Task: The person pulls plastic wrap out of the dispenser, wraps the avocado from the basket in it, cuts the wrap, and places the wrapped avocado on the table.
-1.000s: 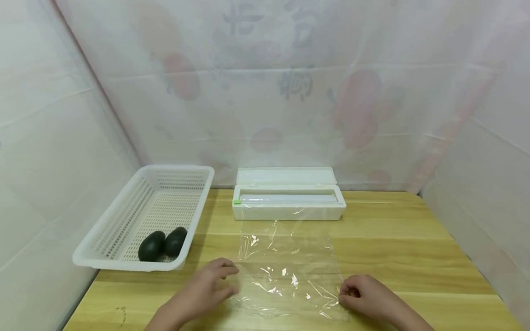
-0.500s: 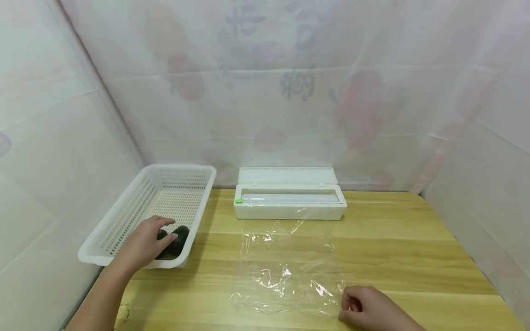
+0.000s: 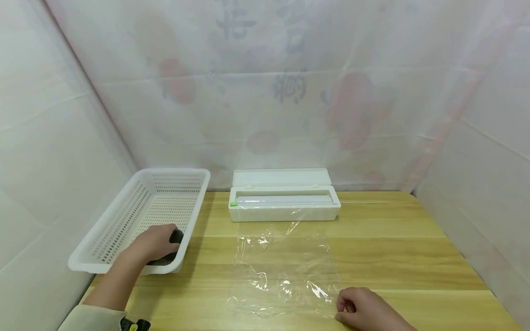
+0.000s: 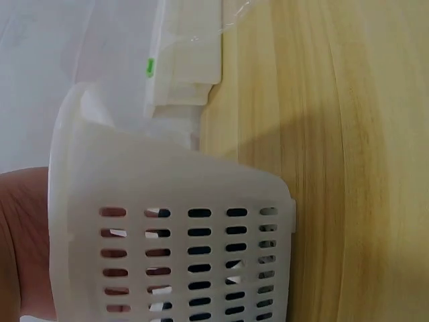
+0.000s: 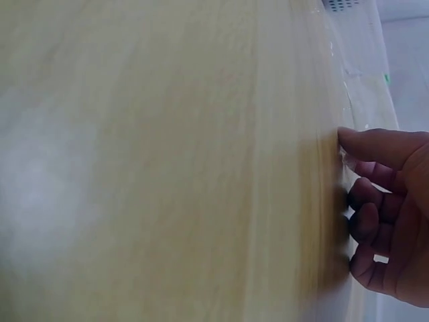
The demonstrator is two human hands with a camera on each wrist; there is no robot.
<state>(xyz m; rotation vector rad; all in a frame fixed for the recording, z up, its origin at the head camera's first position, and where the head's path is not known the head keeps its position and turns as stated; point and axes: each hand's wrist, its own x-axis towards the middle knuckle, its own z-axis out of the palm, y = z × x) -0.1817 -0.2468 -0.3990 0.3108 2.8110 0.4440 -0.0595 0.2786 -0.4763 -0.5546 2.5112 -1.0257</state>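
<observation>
In the head view my left hand (image 3: 154, 242) reaches into the white perforated basket (image 3: 124, 268), its thumb and fingers round a dark green avocado (image 3: 176, 236). Most of the avocados are covered by the hand. The left wrist view shows mainly the slotted basket wall (image 4: 174, 168); the fingers are behind it. At the table's front, my right hand (image 3: 364, 305) pinches the near right corner of a clear sheet of plastic wrap (image 3: 285, 271). Its thumb and curled fingers (image 5: 365, 221) are low over the wood in the right wrist view.
The sheet runs back to a white wrap box (image 3: 285, 214) with its lid (image 3: 281, 177) raised and a roll (image 3: 285, 199) inside. A green slider (image 3: 233, 203) sits at its left end. Pale printed curtains (image 3: 269, 105) surround the wooden table (image 3: 397, 248).
My left hand has gone from beside the wrap's left edge into the basket and closed round an avocado. My right hand has stayed at the wrap's near right corner.
</observation>
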